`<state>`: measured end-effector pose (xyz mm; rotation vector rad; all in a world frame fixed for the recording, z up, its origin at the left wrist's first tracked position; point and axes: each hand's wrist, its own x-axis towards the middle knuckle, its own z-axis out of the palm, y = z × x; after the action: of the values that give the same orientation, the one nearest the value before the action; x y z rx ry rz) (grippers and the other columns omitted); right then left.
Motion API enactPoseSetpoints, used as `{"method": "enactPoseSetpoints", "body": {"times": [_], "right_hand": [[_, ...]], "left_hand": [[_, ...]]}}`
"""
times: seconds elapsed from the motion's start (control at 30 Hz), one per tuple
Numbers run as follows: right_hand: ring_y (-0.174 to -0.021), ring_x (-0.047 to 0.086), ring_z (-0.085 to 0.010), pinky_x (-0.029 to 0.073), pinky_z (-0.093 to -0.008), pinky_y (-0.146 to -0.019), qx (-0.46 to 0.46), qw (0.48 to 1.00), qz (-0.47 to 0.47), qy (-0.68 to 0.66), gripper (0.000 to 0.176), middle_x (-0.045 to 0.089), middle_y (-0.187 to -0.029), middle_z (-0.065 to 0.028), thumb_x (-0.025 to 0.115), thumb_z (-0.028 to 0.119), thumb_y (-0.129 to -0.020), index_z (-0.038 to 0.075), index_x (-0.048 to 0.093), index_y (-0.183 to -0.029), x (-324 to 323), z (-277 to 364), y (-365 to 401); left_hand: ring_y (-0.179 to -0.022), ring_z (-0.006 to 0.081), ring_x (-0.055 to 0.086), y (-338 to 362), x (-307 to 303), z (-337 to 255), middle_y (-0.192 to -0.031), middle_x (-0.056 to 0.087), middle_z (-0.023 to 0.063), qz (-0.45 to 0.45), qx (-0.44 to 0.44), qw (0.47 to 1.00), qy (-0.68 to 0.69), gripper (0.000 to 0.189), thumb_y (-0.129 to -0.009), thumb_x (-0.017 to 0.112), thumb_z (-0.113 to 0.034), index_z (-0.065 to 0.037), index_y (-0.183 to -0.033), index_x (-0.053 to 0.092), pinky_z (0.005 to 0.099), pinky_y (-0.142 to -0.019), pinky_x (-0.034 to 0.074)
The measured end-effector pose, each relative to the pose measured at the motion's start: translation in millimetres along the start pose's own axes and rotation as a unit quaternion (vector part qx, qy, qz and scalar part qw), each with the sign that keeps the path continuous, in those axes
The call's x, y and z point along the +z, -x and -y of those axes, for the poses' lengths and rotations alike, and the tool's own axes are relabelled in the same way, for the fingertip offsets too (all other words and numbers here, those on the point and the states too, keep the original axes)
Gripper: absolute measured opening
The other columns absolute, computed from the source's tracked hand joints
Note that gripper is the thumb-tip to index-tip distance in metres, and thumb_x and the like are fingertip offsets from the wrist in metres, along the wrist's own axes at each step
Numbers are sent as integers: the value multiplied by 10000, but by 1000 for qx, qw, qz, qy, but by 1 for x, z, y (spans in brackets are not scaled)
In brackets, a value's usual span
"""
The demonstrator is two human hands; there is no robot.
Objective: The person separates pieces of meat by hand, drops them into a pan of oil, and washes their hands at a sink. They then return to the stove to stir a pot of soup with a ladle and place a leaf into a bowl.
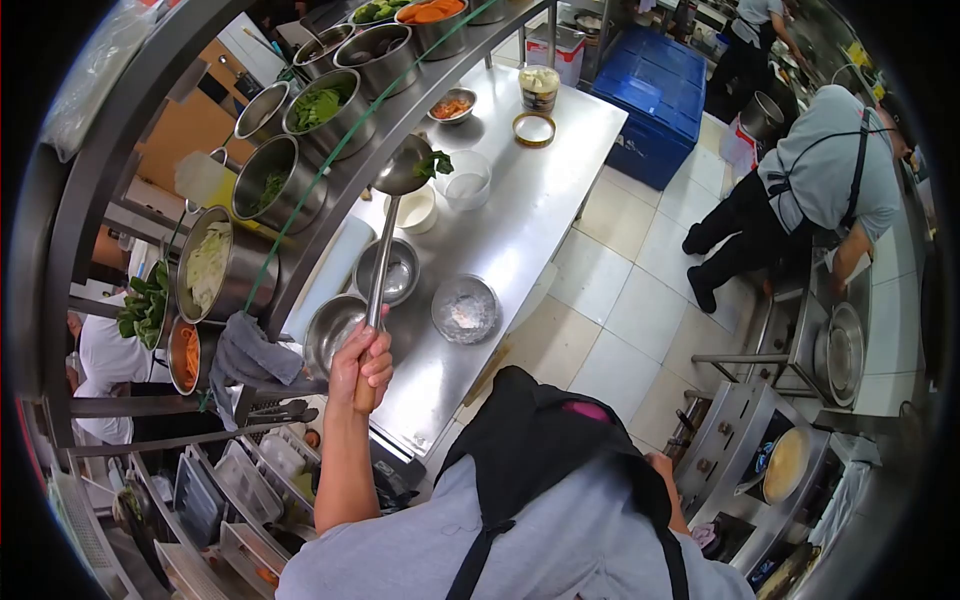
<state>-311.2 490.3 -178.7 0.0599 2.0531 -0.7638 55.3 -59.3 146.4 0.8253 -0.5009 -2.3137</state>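
Observation:
My left hand (361,362) is closed around the wooden handle of a long metal ladle (382,250), held up over the steel counter. Green leaves (434,164) hang at the rim of the ladle's bowl, beside the shelf of ingredient pots. Below the ladle on the counter are a metal bowl (388,270), another metal bowl (333,335) and a bowl with white contents (466,309). Only part of my right forearm (672,488) shows beside the black apron (540,430); the hand itself is hidden.
Several steel pots of cut vegetables, one with pale shreds (210,265), line the shelf at left. A grey cloth (258,362) hangs there. A blue bin (648,100) stands beyond the steel counter (550,165). At right, a co-worker (830,165) bends near a stove with a pan (786,465).

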Motion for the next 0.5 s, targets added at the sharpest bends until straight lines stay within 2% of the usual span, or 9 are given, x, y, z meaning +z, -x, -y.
{"method": "enactPoseSetpoints", "body": {"times": [0.07, 0.1, 0.13, 0.17, 0.2, 0.23, 0.27, 0.37, 0.5], "right_hand": [[-483, 527, -167, 409, -311, -424, -231, 959, -27, 159, 231, 535, -567, -47, 632, 207, -842, 71, 559, -670, 3, -4, -31], [-490, 523, -189, 403, -365, -448, -100, 992, -53, 59, 342, 557, -563, -88, 651, 291, -851, 30, 575, -644, 15, 57, -13], [-516, 543, -224, 433, -411, -507, -205, 970, -58, 120, 382, 578, -597, -143, 646, 333, -859, -12, 603, -701, 22, 76, -44], [-588, 584, -241, 457, -420, -581, -264, 950, -90, 139, 399, 585, -634, -180, 632, 341, -874, -34, 613, -741, 37, 152, -22], [-642, 609, -252, 470, -401, -611, -370, 904, -96, 193, 364, 620, -678, -176, 625, 313, -890, -29, 625, -766, 50, 212, -20], [-683, 618, -278, 482, -396, -646, -430, 894, -75, 104, 304, 640, -744, -170, 635, 275, -893, -22, 643, -825, 65, 285, 13], [-728, 620, -295, 491, -388, -677, -515, 842, -90, 130, 247, 642, -795, -164, 651, 240, -883, -7, 659, -887, 77, 339, 23], [-761, 610, -309, 493, -395, -698, -593, 789, -84, 136, 186, 620, -838, -137, 669, 217, -864, 53, 689, -950, 115, 471, 63], [-865, 629, -308, 513, -404, -770, -625, 749, -72, 207, 292, 617, -944, -129, 688, 184, -826, 96, 641, -1101, 153, 551, 68]], "left_hand": [[-458, 46, 397, 1, 2, 1, -747, 450, 24, 12, -18, 1000, 14, 402, -1006, 457, -138, -56, -1397, 418, 195, -371, 379], [-451, 47, 398, 3, 3, 3, -745, 450, 27, 21, -32, 999, 30, 412, -1004, 454, -133, -54, -1406, 409, 198, -366, 382], [-451, 47, 398, 6, 6, 4, -745, 450, 27, 20, -39, 999, 30, 412, -1004, 454, -133, -54, -1406, 409, 198, -366, 382], [-445, 47, 398, 10, 10, 5, -741, 448, 29, 19, -50, 998, 33, 419, -1003, 453, -129, -51, -1411, 403, 201, -363, 384], [-439, 48, 398, 14, 13, 8, -736, 447, 31, 16, -61, 997, 36, 426, -1001, 452, -124, -48, -1416, 396, 203, -360, 386], [-439, 48, 398, 17, 14, 11, -736, 447, 31, 14, -69, 997, 38, 426, -1001, 452, -124, -48, -1416, 396, 203, -360, 386], [-443, 50, 404, 21, 14, 15, -746, 437, 31, 26, -81, 996, 34, 445, -1005, 436, -118, -37, -1436, 363, 202, -361, 384], [-438, 43, 396, 41, 23, 25, -749, 426, 29, 18, -96, 995, 30, 462, -1006, 431, -111, -26, -1451, 336, 192, -358, 374], [-433, 24, 367, 64, 25, 38, -732, 424, 23, 1, -128, 992, 4, 437, -1007, 440, -113, -22, -1428, 362, 175, -351, 346]]}}
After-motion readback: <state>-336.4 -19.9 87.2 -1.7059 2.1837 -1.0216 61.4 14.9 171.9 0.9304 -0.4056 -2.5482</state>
